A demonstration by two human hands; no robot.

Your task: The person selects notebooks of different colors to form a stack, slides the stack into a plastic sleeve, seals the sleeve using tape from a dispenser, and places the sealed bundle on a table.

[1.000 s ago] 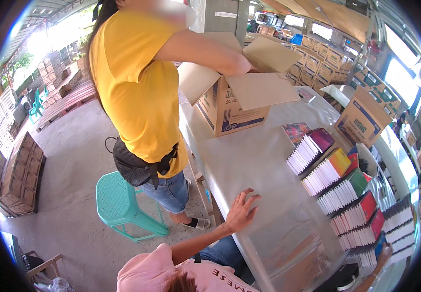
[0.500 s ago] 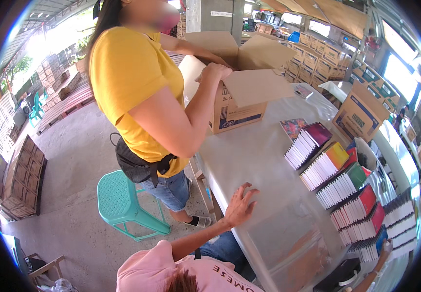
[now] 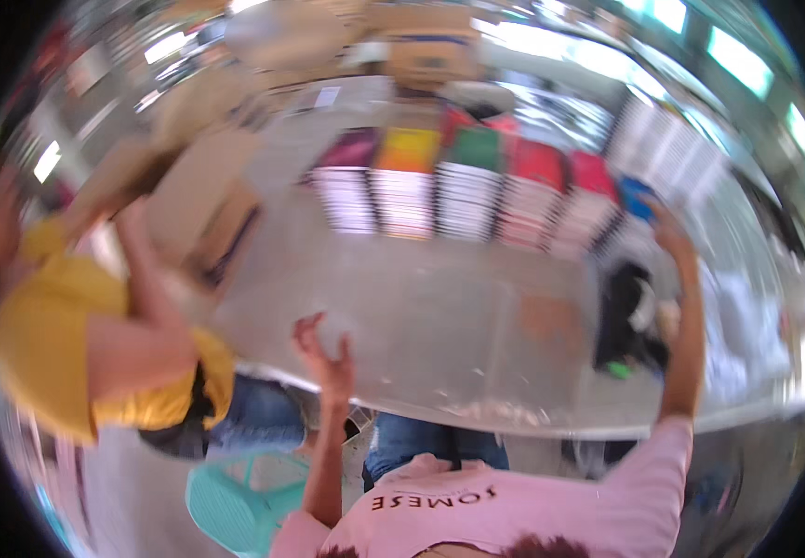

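My left hand [image 3: 324, 358] is raised over the near left part of the table [image 3: 402, 307], its fingers spread and nothing in them. At the right end of a row of notebook stacks, my right hand [image 3: 670, 228] is at the blue-covered notebooks [image 3: 638, 198]; motion blur hides whether its fingers grip one. To the left stand stacks with pink [image 3: 592, 175], red [image 3: 537, 163], green [image 3: 475, 149], yellow [image 3: 409, 149] and dark purple covers [image 3: 346, 149]. The page edges of these stacks face me.
A co-worker in a yellow shirt [image 3: 58, 325] stands at the left by an open cardboard box [image 3: 202, 195]. Another carton [image 3: 430, 46] is at the far side. A black item [image 3: 624, 312] lies below my right forearm. A green stool [image 3: 235, 502] stands at lower left.
My view has swung to the right, so the notebook row is now ahead and the co-worker at the left edge. My left hand remains open above the table; my right stays at the blue notebooks.
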